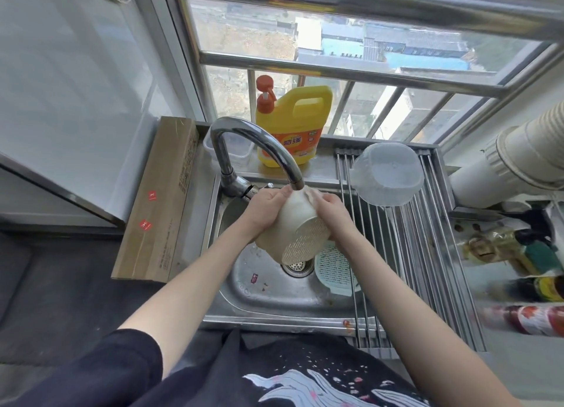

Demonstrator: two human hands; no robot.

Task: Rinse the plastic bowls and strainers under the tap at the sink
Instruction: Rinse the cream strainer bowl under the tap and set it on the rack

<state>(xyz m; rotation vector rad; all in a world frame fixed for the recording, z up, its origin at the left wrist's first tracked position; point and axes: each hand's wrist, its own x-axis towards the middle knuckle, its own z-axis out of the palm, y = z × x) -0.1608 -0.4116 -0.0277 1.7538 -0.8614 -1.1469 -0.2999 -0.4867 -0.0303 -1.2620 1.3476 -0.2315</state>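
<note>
A cream plastic strainer (297, 226) is held tilted under the spout of the steel tap (259, 150), its perforated bottom turned toward me. My left hand (267, 208) grips its left side near the rim. My right hand (331, 208) holds the right side, fingers curled over the rim by the spout. Below them lies the steel sink (259, 296), with its drain (297, 266) in the middle. A pale green strainer (334, 269) lies in the basin at the right, partly under the rack. A clear plastic bowl (387, 174) sits upside down on the drying rack.
A roll-up steel drying rack (427, 254) covers the sink's right side. A yellow detergent jug (293, 126) and a clear container (241, 150) stand behind the tap. A cardboard box (161, 199) lies at the left. Bottles (518, 284) and a stack of paper cups (525, 150) sit at the right.
</note>
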